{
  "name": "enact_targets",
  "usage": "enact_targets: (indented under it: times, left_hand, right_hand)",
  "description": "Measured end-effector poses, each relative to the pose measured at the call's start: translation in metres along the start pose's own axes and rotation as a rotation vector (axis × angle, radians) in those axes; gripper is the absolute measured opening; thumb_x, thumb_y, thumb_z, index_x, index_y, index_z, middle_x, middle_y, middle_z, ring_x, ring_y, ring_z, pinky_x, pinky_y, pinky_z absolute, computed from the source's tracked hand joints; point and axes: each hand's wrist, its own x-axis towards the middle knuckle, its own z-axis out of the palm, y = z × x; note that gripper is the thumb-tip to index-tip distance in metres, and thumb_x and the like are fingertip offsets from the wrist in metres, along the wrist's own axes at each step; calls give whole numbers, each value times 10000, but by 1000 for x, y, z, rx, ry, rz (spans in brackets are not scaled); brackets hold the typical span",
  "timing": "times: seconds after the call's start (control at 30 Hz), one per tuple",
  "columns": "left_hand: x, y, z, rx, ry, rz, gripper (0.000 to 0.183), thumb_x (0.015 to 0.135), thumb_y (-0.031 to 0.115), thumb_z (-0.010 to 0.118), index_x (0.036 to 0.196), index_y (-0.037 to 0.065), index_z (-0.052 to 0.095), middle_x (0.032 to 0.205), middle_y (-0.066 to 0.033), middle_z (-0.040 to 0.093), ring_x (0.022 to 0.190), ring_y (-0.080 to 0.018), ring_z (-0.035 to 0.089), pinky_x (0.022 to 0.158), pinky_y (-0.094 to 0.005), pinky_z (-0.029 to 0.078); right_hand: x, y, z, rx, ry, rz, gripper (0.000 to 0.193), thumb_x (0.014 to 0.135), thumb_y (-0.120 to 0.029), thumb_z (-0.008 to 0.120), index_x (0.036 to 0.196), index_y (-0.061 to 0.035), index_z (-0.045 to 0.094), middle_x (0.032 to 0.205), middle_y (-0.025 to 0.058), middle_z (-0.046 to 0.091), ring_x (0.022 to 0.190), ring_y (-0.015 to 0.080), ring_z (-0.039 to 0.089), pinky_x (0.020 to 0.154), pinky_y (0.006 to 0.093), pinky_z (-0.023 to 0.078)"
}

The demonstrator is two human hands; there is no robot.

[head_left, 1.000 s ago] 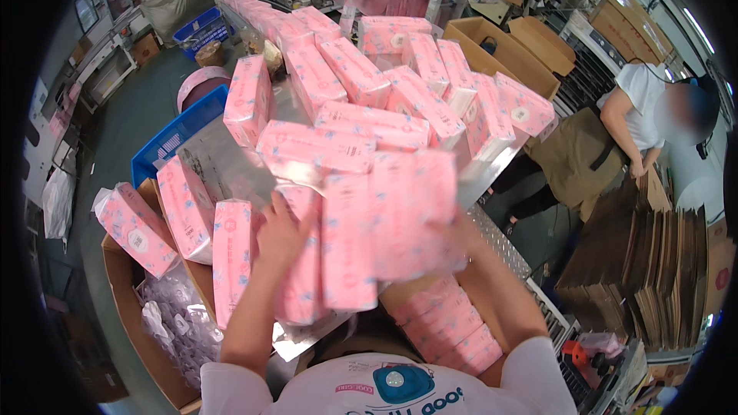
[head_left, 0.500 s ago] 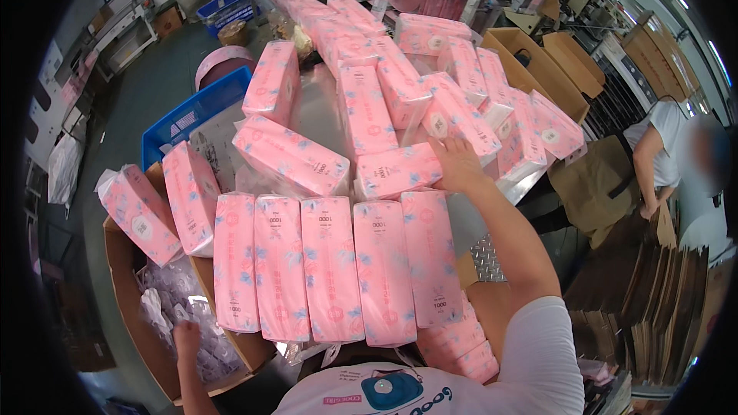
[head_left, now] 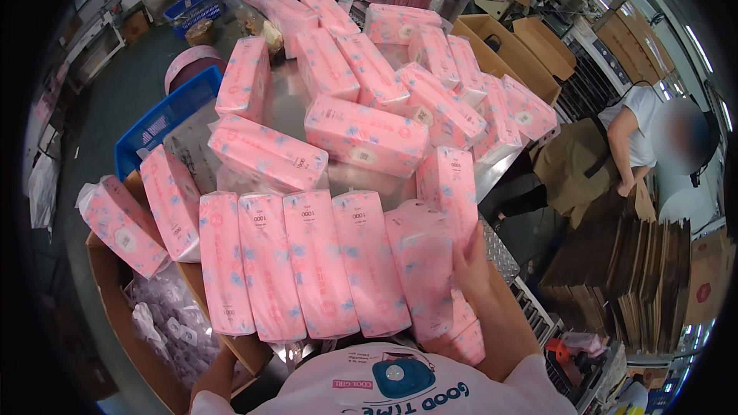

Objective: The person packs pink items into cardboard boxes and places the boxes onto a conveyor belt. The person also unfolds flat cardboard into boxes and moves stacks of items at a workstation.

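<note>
Several pink tissue packs with blue flower prints stand side by side in a row in front of me, one of them the middle pack. At the row's right end is a pack with loose clear film over it. Behind that one rises an upright tissue pack, and my right hand is closed on its right side. My left hand is low at the left, beside the cardboard box of clear plastic pieces. Its fingers are hidden below the row.
More packs lie heaped on the metal table, including a sideways pack. A blue crate stands left. An open carton is behind the heap. On the right a co-worker stands by stacked flat cardboard.
My right hand has drawn a lying pack toward me to the row's right end, turning it upright. My left hand has moved right and down from above the box. The view has shifted.
</note>
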Motion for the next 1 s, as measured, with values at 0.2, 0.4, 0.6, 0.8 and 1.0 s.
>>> enact_targets:
  times: [0.2, 0.4, 0.6, 0.8, 1.0]
  left_hand:
    - [-57, 4, -65, -44, 90, 48, 222, 822, 171, 617, 979, 20, 581, 824, -84, 619, 692, -196, 603, 561, -370, 486]
    - [-53, -17, -154, -217, 411, 429, 128, 875, 163, 554, 961, 70, 574, 836, -18, 596, 786, -163, 591, 575, -362, 485]
    - [-211, 115, -67, -386, 477, 978, 246, 912, 262, 548, 1025, 45, 575, 954, -49, 642, 816, -138, 610, 608, -283, 489]
    - [-297, 167, 277, 393, -1182, 773, 205, 872, 145, 565, 1009, 4, 622, 903, -115, 637, 811, -181, 624, 706, -309, 512]
    - [-183, 101, 445, 749, -901, 890, 248, 874, 175, 561, 1074, 49, 636, 898, -75, 636, 826, -136, 581, 738, -266, 466]
  right_hand:
    - [-14, -61, 1, -631, -284, -81, 1072, 648, -382, 776, 1424, 7, 146, 1401, 300, 229, 1310, 409, 280, 1039, 426, 307]
    - [118, -70, 47, -614, -218, 81, 1127, 609, -628, 703, 1429, -55, 184, 1308, 275, 373, 1165, 418, 450, 944, 476, 394]
    - [137, -69, 69, -461, -217, 25, 1050, 647, -593, 684, 1414, -55, 209, 1291, 279, 394, 1142, 419, 481, 920, 461, 424]
    - [136, -58, 10, -458, -306, -19, 877, 667, -496, 679, 1320, -16, 345, 1279, 223, 463, 1053, 370, 562, 884, 434, 457]
    - [75, -56, -37, -519, -491, -85, 953, 630, -515, 678, 1366, -33, 312, 1240, 256, 474, 1081, 372, 543, 878, 417, 460]
